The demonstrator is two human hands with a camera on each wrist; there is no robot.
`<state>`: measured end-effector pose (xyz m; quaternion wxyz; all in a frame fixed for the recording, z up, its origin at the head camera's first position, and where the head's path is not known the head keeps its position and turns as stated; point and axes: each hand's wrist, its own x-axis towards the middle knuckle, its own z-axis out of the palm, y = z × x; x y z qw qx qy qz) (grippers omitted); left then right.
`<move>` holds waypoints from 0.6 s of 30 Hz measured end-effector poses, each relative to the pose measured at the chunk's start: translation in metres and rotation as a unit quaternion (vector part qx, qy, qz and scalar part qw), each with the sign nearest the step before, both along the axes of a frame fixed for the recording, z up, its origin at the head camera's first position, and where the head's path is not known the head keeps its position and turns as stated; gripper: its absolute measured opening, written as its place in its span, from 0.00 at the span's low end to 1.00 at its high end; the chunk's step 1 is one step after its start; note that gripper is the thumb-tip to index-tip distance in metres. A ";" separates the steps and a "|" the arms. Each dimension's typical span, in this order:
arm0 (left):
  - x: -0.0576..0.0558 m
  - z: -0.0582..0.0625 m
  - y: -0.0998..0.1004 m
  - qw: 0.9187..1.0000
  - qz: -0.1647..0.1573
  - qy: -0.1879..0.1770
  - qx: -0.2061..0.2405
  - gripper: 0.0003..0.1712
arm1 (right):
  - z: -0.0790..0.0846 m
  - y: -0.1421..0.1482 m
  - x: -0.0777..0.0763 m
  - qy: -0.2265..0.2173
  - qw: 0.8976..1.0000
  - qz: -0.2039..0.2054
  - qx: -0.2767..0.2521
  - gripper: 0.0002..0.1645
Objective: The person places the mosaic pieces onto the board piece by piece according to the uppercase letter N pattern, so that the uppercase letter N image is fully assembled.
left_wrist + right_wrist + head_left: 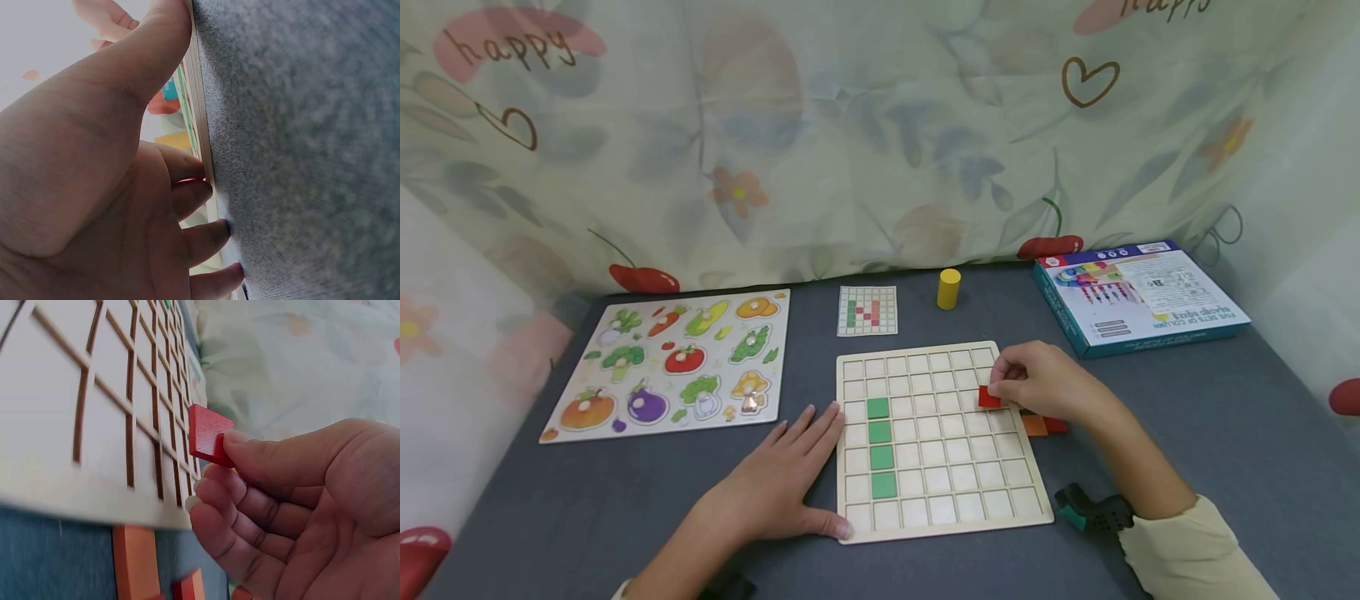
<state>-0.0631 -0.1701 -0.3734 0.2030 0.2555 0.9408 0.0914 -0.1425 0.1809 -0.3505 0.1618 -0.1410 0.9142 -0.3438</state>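
A wooden grid board (936, 504) lies on the dark table, with a column of green square tiles (882, 433) set in its second column from the left. My right hand (1045, 383) pinches a red square tile (206, 434) between thumb and fingers, over the board's right side. Along the board's left edge rests my left hand (775, 483), fingers straight and spread, thumb at the near left corner. In the left wrist view its fingertips (215, 234) reach down at the board's side. Orange and red tiles (1036, 426) lie just right of the board, partly under my right hand.
Behind the board lies a small pattern card (867, 311), with a yellow cylinder (948, 289) upright beside it. A vegetable puzzle board (666, 367) occupies the left side. At the back right is a flat box (1142, 296). A patterned cloth (850, 142) hangs behind the table.
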 end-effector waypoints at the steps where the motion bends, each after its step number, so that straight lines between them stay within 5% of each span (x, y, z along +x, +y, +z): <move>1: 0.000 0.000 0.000 1.000 0.000 0.001 -0.001 0.73 | 0.000 -0.002 0.000 0.000 1.000 0.004 -0.001 0.04; 18: 0.000 -0.001 -0.001 1.000 -0.004 0.007 0.003 0.73 | -0.001 -0.055 0.008 -0.002 0.998 0.059 -0.023 0.07</move>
